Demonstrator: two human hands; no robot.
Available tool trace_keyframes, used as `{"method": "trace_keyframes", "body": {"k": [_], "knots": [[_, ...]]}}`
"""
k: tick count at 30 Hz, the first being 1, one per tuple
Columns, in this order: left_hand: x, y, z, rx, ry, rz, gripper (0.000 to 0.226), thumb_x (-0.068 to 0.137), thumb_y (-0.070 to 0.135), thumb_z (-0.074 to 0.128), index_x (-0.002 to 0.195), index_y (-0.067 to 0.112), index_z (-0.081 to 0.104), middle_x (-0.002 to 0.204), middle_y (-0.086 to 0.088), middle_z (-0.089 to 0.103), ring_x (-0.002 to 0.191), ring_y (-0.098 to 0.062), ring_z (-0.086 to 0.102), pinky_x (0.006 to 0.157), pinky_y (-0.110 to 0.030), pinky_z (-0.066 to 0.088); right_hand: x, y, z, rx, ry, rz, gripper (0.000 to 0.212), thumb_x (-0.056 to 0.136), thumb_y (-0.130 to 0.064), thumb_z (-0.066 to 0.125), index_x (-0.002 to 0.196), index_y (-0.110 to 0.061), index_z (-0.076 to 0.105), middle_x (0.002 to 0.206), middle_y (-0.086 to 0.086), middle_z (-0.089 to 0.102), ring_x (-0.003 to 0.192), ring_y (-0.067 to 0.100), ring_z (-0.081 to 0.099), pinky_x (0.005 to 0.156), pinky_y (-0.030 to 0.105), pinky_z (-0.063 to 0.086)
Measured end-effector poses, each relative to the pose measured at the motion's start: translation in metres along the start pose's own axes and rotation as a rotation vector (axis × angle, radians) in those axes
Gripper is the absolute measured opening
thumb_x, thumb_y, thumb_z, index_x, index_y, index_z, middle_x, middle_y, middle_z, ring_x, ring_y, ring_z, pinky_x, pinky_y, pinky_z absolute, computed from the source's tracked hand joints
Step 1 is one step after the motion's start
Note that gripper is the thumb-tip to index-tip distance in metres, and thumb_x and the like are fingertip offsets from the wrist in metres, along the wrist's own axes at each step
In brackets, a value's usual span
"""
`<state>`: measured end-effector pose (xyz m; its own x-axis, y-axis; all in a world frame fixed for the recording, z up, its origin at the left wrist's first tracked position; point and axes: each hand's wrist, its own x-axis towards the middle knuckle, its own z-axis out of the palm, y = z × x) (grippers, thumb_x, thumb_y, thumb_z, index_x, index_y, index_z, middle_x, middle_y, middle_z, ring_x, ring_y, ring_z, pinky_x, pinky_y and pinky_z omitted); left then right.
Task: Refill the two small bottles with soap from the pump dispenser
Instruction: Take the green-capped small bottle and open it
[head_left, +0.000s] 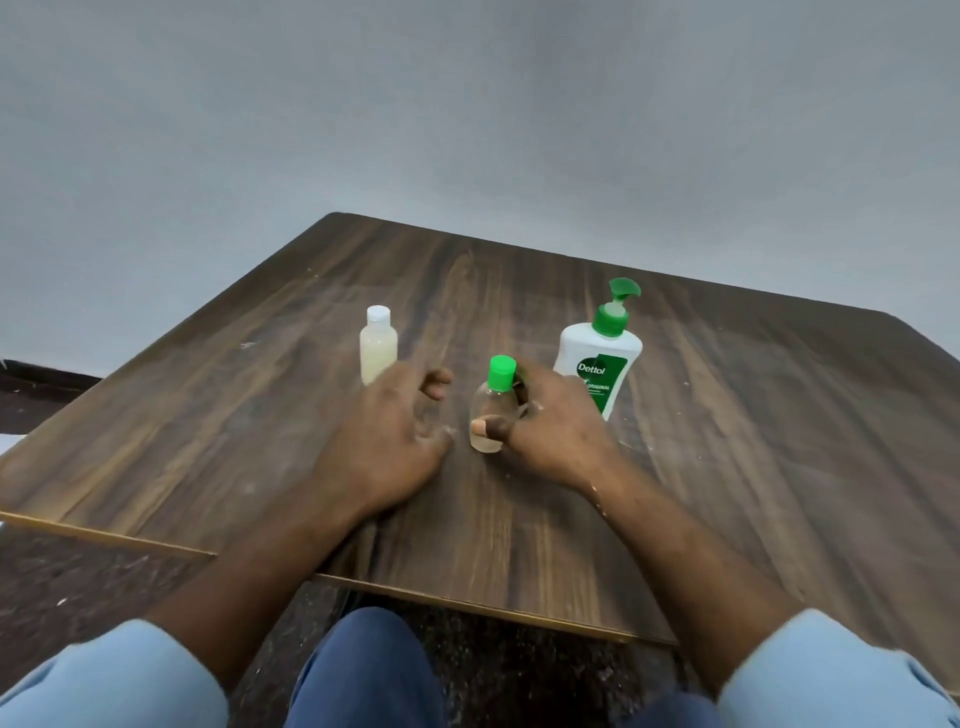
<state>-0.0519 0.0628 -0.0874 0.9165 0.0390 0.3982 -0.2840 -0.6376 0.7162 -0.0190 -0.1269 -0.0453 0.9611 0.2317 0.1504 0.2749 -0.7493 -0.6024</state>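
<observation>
My right grip holds the green-capped bottle just left of the Dettol pump dispenser.
The bottle stands upright on the bench. Further left of the dispenser, my left grip is relaxed and empty, in front of the white-capped bottle.

On the dark wood-grain table, a small white-capped clear bottle, a small green-capped clear bottle and a tall white green-topped pump dispenser stand left to right mid-board. The left hand blocks the gap between the small bottles, and the right hand blocks the one beside the dispenser. The board lies open far, left and right.
</observation>
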Motion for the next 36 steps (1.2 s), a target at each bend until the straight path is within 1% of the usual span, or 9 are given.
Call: {"method": "trace_keyframes", "body": {"k": [2, 4, 7, 9, 13, 17, 21, 25, 36], "knots": [[-0.001, 0.014, 0.017, 0.005, -0.163, 0.048, 0.051, 0.076, 0.03, 0.084, 0.118, 0.04, 0.057, 0.098, 0.02, 0.064, 0.073, -0.001, 0.063, 0.072, -0.02, 0.05, -0.013, 0.01, -0.009, 0.025, 0.006, 0.015, 0.035, 0.077, -0.032, 0.086, 0.105, -0.028, 0.066, 0.095, -0.012, 0.069, 0.088, 0.009, 0.064, 0.078, 0.029, 0.054], [0.0, 0.024, 0.033, 0.082, -0.221, 0.119, 0.042, 0.076, 0.036, 0.085, 0.102, 0.047, 0.055, 0.081, 0.023, 0.059, 0.071, 0.006, 0.058, 0.067, -0.013, 0.041, -0.024, 0.018, -0.012, 0.0, 0.004, 0.028, 0.027, 0.08, -0.033, 0.084, 0.1, -0.026, 0.067, 0.089, -0.009, 0.069, 0.083, 0.008, 0.064, 0.071, 0.026, 0.053], [0.002, 0.032, 0.05, 0.094, -0.229, 0.149, 0.026, 0.074, 0.039, 0.075, 0.088, 0.04, 0.053, 0.074, 0.018, 0.056, 0.07, -0.003, 0.058, 0.062, -0.022, 0.04, -0.034, 0.028, -0.02, -0.052, -0.02, 0.051, 0.021, 0.085, -0.04, 0.08, 0.093, -0.024, 0.07, 0.083, -0.006, 0.07, 0.076, 0.008, 0.066, 0.068, 0.029, 0.055], [0.002, 0.036, 0.055, 0.099, -0.205, 0.179, 0.024, 0.076, 0.04, 0.073, 0.095, 0.034, 0.059, 0.079, 0.017, 0.055, 0.073, -0.01, 0.057, 0.06, -0.013, 0.035, -0.037, 0.031, -0.028, -0.032, -0.059, 0.05, 0.023, 0.085, -0.045, 0.079, 0.087, -0.024, 0.068, 0.08, -0.006, 0.071, 0.07, 0.003, 0.066, 0.063, 0.023, 0.053], [-0.004, 0.044, 0.058, 0.099, -0.207, 0.184, 0.027, 0.085, 0.037, 0.079, 0.098, 0.039, 0.056, 0.08, 0.023, 0.051, 0.077, -0.003, 0.052, 0.063, -0.009, 0.035, -0.038, 0.028, -0.046, -0.176, -0.009, 0.014, 0.037, 0.08, -0.063, 0.074, 0.095, -0.03, 0.064, 0.084, -0.013, 0.066, 0.075, 0.002, 0.06, 0.057, 0.017, 0.039], [-0.005, 0.039, 0.061, 0.071, -0.199, 0.145, 0.031, 0.084, 0.041, 0.079, 0.098, 0.047, 0.052, 0.081, 0.021, 0.055, 0.079, 0.002, 0.055, 0.063, -0.013, 0.032, -0.036, 0.017, -0.058, -0.297, 0.08, -0.055, 0.041, 0.08, -0.072, 0.068, 0.089, -0.031, 0.062, 0.075, -0.012, 0.061, 0.07, 0.004, 0.057, 0.058, 0.025, 0.045], [-0.007, 0.041, 0.062, 0.101, -0.189, 0.124, 0.021, 0.082, 0.047, 0.064, 0.086, 0.049, 0.044, 0.078, 0.021, 0.052, 0.077, 0.001, 0.054, 0.064, -0.014, 0.032, -0.034, 0.003, -0.059, -0.45, 0.084, -0.118, 0.043, 0.085, -0.072, 0.062, 0.09, -0.029, 0.062, 0.078, -0.011, 0.059, 0.075, 0.008, 0.057, 0.064, 0.034, 0.054], [-0.006, 0.041, 0.062, 0.104, -0.217, 0.111, 0.013, 0.077, 0.052, 0.055, 0.08, 0.047, 0.043, 0.078, 0.016, 0.055, 0.074, -0.003, 0.055, 0.062, -0.021, 0.036, -0.033, -0.009, -0.06, -0.539, 0.018, -0.185, 0.037, 0.094, -0.062, 0.059, 0.094, -0.024, 0.055, 0.08, -0.007, 0.051, 0.08, 0.015, 0.053, 0.056, 0.03, 0.04], [-0.009, 0.039, 0.062, 0.135, -0.206, 0.142, 0.025, 0.089, 0.043, 0.073, 0.088, 0.046, 0.048, 0.088, 0.02, 0.052, 0.085, -0.003, 0.053, 0.068, -0.017, 0.036, -0.027, -0.007, -0.069, -0.637, -0.109, -0.418, 0.027, 0.098, -0.045, 0.059, 0.099, -0.018, 0.056, 0.091, -0.005, 0.062, 0.088, 0.019, 0.058, 0.073, 0.04, 0.054]]}}
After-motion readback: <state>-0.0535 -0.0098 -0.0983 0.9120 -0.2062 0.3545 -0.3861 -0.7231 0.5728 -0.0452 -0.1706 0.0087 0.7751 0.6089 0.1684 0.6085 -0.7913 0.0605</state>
